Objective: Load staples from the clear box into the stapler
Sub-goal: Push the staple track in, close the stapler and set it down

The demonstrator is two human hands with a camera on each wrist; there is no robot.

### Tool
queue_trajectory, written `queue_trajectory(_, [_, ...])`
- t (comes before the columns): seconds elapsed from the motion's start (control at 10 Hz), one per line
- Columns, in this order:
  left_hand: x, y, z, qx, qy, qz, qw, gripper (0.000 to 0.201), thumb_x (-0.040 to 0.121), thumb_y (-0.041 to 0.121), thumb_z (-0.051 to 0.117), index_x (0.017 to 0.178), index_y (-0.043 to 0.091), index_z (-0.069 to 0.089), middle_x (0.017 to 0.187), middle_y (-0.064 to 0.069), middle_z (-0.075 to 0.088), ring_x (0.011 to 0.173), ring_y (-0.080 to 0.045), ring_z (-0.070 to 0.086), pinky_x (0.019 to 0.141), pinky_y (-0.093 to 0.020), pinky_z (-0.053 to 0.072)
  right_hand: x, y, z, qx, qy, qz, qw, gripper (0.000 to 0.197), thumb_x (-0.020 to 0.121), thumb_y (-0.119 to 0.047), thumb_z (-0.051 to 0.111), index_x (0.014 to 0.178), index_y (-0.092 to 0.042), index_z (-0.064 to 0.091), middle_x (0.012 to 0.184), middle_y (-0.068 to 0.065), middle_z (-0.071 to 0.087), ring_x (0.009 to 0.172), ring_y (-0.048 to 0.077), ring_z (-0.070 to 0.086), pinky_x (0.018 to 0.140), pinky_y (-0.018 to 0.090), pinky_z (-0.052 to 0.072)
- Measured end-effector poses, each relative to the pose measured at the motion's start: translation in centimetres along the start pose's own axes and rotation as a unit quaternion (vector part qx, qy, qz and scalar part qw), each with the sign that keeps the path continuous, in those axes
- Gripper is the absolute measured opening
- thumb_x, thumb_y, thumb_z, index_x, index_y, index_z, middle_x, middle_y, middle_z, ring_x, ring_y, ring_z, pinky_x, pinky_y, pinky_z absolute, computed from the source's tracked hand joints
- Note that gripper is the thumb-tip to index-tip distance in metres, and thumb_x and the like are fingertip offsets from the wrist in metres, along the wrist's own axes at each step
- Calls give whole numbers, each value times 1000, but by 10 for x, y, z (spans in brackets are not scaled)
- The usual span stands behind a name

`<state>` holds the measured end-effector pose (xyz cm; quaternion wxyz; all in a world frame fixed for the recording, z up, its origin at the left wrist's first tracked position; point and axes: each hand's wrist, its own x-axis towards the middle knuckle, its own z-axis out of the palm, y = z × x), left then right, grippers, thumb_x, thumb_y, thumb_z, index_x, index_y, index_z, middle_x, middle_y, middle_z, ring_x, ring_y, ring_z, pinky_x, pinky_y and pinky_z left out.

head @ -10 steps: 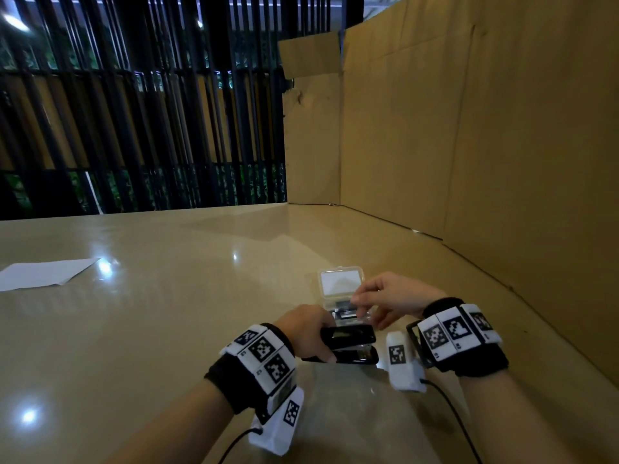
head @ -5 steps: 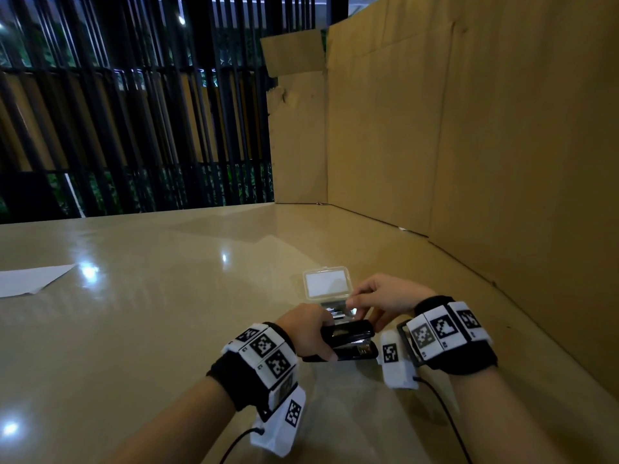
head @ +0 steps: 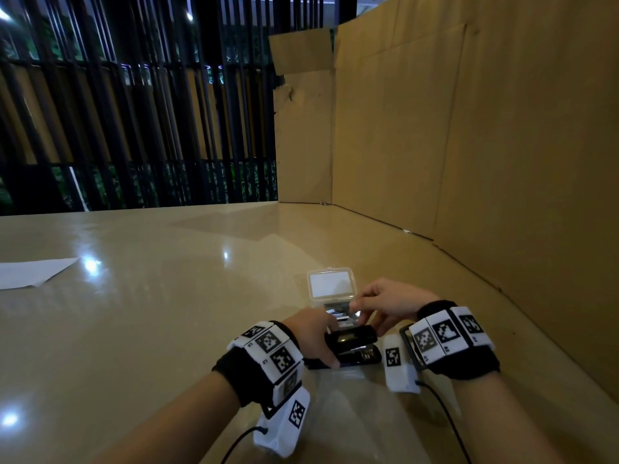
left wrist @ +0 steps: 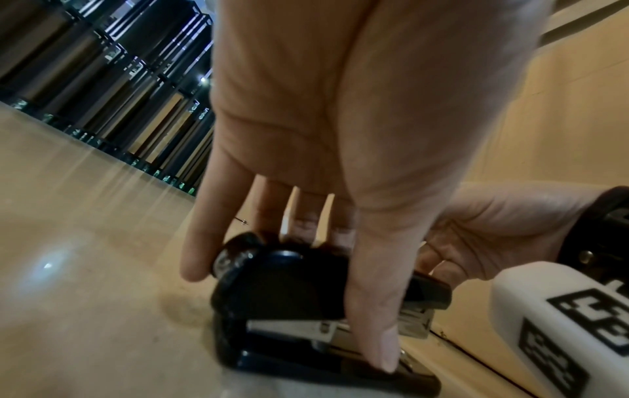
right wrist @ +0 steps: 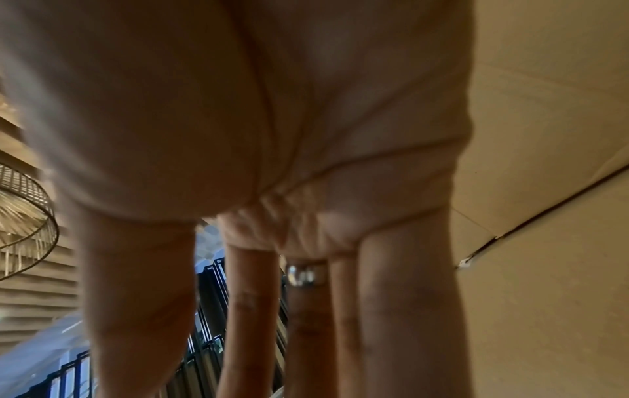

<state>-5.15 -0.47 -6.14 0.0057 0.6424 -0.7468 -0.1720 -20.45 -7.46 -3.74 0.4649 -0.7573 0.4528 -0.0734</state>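
Note:
A black stapler [head: 355, 338] lies on the glossy table [head: 150, 313], its top arm lifted a little off the metal magazine [left wrist: 289, 327]. My left hand [head: 313, 339] grips it, thumb on the near side and fingers over the far side [left wrist: 282, 290]. Just behind it is the clear box [head: 331, 284] with its lid swung back. My right hand [head: 388, 301] reaches into the box's tray, where thumb and forefinger meet on a shiny strip of staples [head: 354, 312]. The right wrist view shows only palm and fingers [right wrist: 272, 107], with the tips cut off.
A tall cardboard wall [head: 485, 145] runs along the right side and the far corner. A white sheet of paper [head: 30, 272] lies far left on the table. Dark vertical slats [head: 134, 112] stand behind the table's far edge.
The head view has shifted slightly. My left hand keeps its hold on the stapler, and my right hand stays at the box with its fingertips a touch lower.

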Motion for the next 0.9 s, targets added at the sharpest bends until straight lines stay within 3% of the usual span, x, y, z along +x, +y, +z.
queue_trajectory(0.2, [-5, -6, -3, -18, -6, 3, 1000, 49, 77, 20, 71, 122, 7, 57, 124, -13, 61, 113, -27, 56, 85, -26, 42, -1, 0, -4, 4, 8, -5, 1000, 16, 90, -25, 52, 91, -11, 61, 78, 3, 62, 62, 16, 59, 62, 27, 52])
queue_trajectory(0.3, [-9, -12, -2, -27, -10, -2, 1000, 53, 77, 19, 71, 127, 9, 54, 127, -11, 60, 116, -27, 55, 86, -24, 40, -3, 1, -8, 3, 21, -12, 1000, 25, 90, -26, 52, 101, -6, 61, 82, 3, 62, 65, 15, 61, 60, 24, 52])
queue_trajectory(0.5, [-17, -28, -6, -47, -14, -34, 998, 53, 75, 26, 73, 124, 14, 58, 123, -8, 64, 114, -24, 57, 93, -29, 43, -7, 6, -17, 8, 57, -26, 998, 16, 90, -26, 51, 93, -14, 61, 84, 3, 62, 69, 16, 61, 62, 25, 51])
queue_trajectory(0.8, [-20, -26, -6, -64, -3, -22, 998, 48, 79, 23, 69, 125, 15, 58, 125, -8, 62, 115, -24, 56, 90, -26, 41, -7, 9, -20, -7, 48, -18, 999, 15, 90, -28, 50, 88, -17, 59, 88, 3, 62, 74, 17, 62, 66, 27, 51])
queue_trajectory(0.9, [-23, -26, -10, -78, 30, -38, 996, 46, 82, 27, 66, 125, 17, 56, 124, -5, 63, 115, -22, 57, 90, -25, 40, -10, 6, -22, -1, 68, -35, 997, 16, 90, -28, 50, 90, -16, 60, 89, 4, 63, 76, 16, 61, 65, 25, 51])
